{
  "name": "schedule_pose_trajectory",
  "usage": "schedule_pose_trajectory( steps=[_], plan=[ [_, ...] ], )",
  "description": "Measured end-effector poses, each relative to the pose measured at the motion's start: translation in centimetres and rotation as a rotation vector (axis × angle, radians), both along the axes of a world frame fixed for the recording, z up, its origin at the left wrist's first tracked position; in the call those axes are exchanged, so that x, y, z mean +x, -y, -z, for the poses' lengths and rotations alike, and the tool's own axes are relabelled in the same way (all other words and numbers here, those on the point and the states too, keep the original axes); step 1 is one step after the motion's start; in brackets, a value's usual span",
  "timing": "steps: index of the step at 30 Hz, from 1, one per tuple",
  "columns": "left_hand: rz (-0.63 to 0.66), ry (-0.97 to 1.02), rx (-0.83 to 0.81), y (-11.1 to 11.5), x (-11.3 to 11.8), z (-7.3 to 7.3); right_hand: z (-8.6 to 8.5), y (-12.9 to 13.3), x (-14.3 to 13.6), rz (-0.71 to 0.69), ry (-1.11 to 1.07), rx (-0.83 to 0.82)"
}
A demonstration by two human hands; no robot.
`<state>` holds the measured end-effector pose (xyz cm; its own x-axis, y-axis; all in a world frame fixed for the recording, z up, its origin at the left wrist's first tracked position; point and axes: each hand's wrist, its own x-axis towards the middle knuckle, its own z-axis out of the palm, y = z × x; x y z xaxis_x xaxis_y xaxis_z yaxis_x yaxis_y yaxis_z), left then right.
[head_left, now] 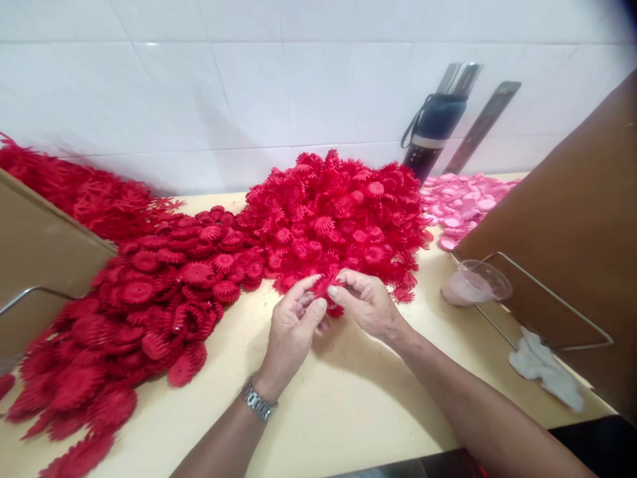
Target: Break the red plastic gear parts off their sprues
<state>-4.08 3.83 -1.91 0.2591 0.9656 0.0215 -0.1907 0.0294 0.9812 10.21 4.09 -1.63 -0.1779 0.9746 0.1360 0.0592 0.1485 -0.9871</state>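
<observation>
Pinching a red frilled piece between the left hand and the right hand, fingers curled, thumbs on top and nearly meeting the fingertips, above the yellow tabletop, just in front of a large red heap. Slanting inward from lower left and lower right, with a metal watch on the left wrist. Hard to tell the facing or any long axis of the piece, with fingers covering much of it. Having red discs left of the heap, pink discs right of it near a dark flask, and a clear cup to the right of both hands.
</observation>
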Motion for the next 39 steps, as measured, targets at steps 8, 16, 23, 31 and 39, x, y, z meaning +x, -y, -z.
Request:
schedule_pose_trajectory(
  steps=[8,16,23,31,39],
  plan=[
    [-0.127,-0.029,0.111,-0.1,-0.3,-0.2,-0.2,-0.1,0.1,0.048,0.188,0.130],
    [-0.083,-0.254,0.194,-0.7,-0.4,-0.7,-0.3,-0.3,0.0,-0.010,0.176,0.079],
    [-0.399,0.074,0.006,-2.2,-1.6,-0.6,-1.8,0.1,0.5,-0.072,0.197,0.140],
    [-0.331,-0.261,0.237,-4.6,2.1,-1.8,-3.1,-3.3,5.1,0.504,0.716,0.469],
    [-0.121,-0.826,0.609,-3.1,0.4,-3.0,-2.1,-4.1,4.5,0.518,1.073,0.819]
  ],
)
